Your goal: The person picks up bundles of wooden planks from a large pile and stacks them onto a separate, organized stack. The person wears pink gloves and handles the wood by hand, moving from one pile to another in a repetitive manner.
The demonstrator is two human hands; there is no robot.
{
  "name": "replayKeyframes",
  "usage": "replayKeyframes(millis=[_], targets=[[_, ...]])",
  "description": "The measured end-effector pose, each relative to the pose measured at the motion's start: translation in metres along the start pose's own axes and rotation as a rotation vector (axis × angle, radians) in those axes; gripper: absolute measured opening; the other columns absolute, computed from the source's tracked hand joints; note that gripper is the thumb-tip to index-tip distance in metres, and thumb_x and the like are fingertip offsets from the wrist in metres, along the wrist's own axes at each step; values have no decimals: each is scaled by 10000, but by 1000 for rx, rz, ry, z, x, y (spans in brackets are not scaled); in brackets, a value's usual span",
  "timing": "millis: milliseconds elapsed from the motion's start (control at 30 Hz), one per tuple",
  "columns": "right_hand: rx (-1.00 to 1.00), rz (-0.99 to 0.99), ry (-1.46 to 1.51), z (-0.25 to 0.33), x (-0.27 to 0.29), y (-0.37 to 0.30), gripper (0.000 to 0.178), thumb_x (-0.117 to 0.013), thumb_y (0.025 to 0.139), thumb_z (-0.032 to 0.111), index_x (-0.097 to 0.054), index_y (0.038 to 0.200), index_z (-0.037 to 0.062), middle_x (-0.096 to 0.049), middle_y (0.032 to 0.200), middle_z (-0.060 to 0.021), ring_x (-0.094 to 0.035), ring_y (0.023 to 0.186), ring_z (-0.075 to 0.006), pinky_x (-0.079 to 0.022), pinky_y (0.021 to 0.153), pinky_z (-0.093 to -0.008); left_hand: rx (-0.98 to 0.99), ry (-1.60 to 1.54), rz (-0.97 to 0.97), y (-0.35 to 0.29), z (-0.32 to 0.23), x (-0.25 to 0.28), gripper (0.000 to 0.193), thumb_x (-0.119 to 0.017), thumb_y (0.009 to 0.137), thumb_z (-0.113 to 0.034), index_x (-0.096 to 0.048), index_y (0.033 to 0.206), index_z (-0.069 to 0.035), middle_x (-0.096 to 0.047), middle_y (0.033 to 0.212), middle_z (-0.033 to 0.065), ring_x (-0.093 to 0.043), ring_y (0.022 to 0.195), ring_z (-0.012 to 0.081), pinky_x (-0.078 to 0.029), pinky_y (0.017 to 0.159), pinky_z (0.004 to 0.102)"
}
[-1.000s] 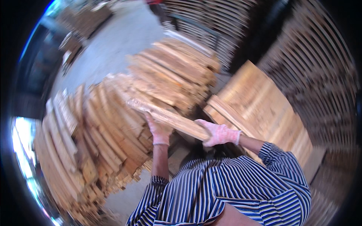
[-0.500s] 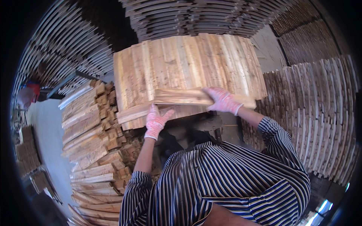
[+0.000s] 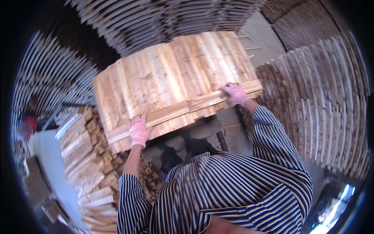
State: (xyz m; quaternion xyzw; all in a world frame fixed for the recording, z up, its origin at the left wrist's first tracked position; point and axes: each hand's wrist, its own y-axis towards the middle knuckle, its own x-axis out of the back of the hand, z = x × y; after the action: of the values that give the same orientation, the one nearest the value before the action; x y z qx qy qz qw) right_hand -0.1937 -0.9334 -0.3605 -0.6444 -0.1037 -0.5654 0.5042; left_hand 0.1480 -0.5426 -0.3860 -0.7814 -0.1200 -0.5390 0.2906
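Note:
Two narrow wooden boards lie end to end across the near part of a stack of pale wood boards. My left hand, in a pink-and-white knitted glove, grips the left board near its outer end, fingers over the top. On the right board, my right hand, gloved alike, has its fingers curled over the near edge. Both boards look flat on the surface and meet around the middle. The undersides of my fingers are hidden.
To the left lies a heap of cut wood pieces. Tall stacks of spaced slats stand behind and to the right. A person in red is at the far left. My shoes show below the stack's near edge.
The board that was raised and tilted now lies down, in line with the other. My left hand has slid left to the outer end, my hands are farther apart, and the view has turned.

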Motion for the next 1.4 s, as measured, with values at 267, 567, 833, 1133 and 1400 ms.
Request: replayKeyframes(millis=[267,567,833,1133,1400], targets=[[170,-316,110,8,-6,11,472,-724,808,134,-637,1264,215,-616,1181,-128,-589,1141,-350,-484,980,-448,32,-26,-116,2,10,-2,820,-840,737,-408,-533,1443,-126,-582,1351,151,-498,1314,349,-357,1145,505],[365,-181,371,247,-15,15,915,-825,781,183,-345,1552,72,-429,1507,-276,-394,1425,-430,-350,1187,-469,425,-77,-361,-70,-15,-19,841,-754,764,-327,-439,1511,-102,-414,1543,223,-336,1448,457,-269,1205,553],[974,227,471,465,-60,-21,916,-797,812,194,-314,1574,38,-455,1516,-216,-492,1376,-339,-391,1156,-409,921,-720,-389,-267,-55,-45,835,-810,772,-363,-464,1469,-60,-457,1479,242,-356,1431,442,-336,1177,489],[1205,380,96,679,-107,-26,904,-749,833,344,-286,1590,175,-367,1580,-201,-384,1451,-377,-399,1146,-466,1492,-992,-776,-399,-54,-133,791,-769,839,-428,-495,1466,-31,-546,1456,226,-504,1373,358,-404,1147,415],[1180,158,-339,852,-170,12,1036,-805,794,442,-234,1623,197,-298,1601,-242,-392,1422,-437,-389,1120,-567,1391,-1342,-818,-393,-28,-101,726,-763,904,-351,-478,1476,-8,-538,1467,218,-493,1391,334,-372,1171,395]])
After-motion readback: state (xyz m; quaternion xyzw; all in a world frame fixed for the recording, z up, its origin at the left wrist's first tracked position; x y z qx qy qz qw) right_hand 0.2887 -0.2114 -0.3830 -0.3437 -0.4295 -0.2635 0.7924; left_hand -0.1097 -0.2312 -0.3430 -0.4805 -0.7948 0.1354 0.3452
